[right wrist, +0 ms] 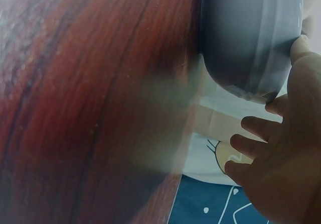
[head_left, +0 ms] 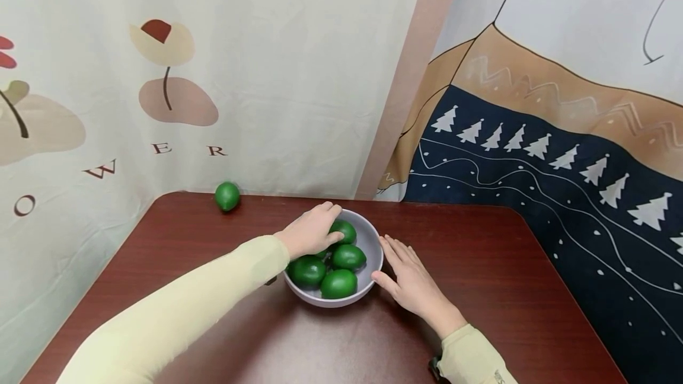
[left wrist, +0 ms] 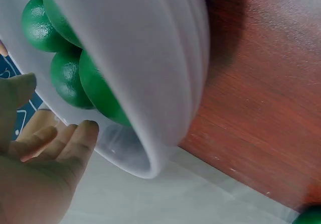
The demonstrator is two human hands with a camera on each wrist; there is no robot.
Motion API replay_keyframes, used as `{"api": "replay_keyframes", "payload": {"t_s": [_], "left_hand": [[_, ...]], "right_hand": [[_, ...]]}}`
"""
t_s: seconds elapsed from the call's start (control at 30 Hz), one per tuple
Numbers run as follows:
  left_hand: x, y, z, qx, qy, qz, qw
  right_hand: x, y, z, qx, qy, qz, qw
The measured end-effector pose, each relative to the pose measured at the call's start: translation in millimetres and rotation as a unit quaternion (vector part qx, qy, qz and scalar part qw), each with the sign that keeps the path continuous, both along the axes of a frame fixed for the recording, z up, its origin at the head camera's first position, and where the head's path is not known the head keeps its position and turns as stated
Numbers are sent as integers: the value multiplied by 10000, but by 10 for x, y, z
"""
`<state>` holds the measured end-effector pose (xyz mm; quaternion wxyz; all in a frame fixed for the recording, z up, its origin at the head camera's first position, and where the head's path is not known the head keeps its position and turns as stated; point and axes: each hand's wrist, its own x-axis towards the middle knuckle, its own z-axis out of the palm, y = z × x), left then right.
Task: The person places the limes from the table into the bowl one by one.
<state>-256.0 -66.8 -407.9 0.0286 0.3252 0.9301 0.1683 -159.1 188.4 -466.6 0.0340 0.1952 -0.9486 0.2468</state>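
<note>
A pale lavender bowl (head_left: 369,248) stands on the table with several green limes (head_left: 339,284) inside. My left hand (head_left: 311,233) reaches over the bowl's far-left side, above the fruit. In the left wrist view that hand (left wrist: 47,179) has its fingers extended near the rim, and nothing is held in it. At the bowl's right side is my right hand (head_left: 413,283), fingers spread, with thumb and index at the rim. From the right wrist view, the same hand (right wrist: 296,133) lies against the outer wall of the bowl (right wrist: 246,38). The left hand and sleeve partly hide the limes.
One more lime (head_left: 227,196) sits by itself at the far-left edge of the dark red-brown table (head_left: 469,253). Printed curtains, one light (head_left: 288,76) and one with white trees on navy (head_left: 533,176), hang behind and along the right side.
</note>
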Motion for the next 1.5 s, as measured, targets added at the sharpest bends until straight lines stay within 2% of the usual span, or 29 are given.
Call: {"api": "replay_keyframes", "payload": {"t_s": [0.13, 0.4, 0.57, 0.77, 0.97, 1.13, 1.33, 1.5], "left_hand": [[20, -75, 7, 320, -9, -29, 9995], [41, -217, -5, 786, 198, -98, 9967], [32, -312, 7, 996, 257, 43, 9947], [51, -398, 18, 1239, 570, 154, 9905], [54, -484, 8, 1407, 601, 361, 9876], [47, -563, -10, 1372, 637, 513, 9872], [63, -653, 5, 1449, 546, 678, 9856], [55, -734, -11, 1488, 715, 734, 9835]], "right_hand": [[-5, 2, -5, -22, 69, 32, 10000], [-4, 1, -3, -12, 6, 7, 10000], [-2, 4, -5, -23, 172, 42, 9998], [3, 3, -5, -45, 178, 32, 9998], [2, 0, -9, -49, 214, 53, 9997], [4, -4, 2, -76, 213, 55, 9997], [6, -10, 3, -82, 243, 49, 9997], [2, -8, -4, -68, 260, 44, 9996]]}}
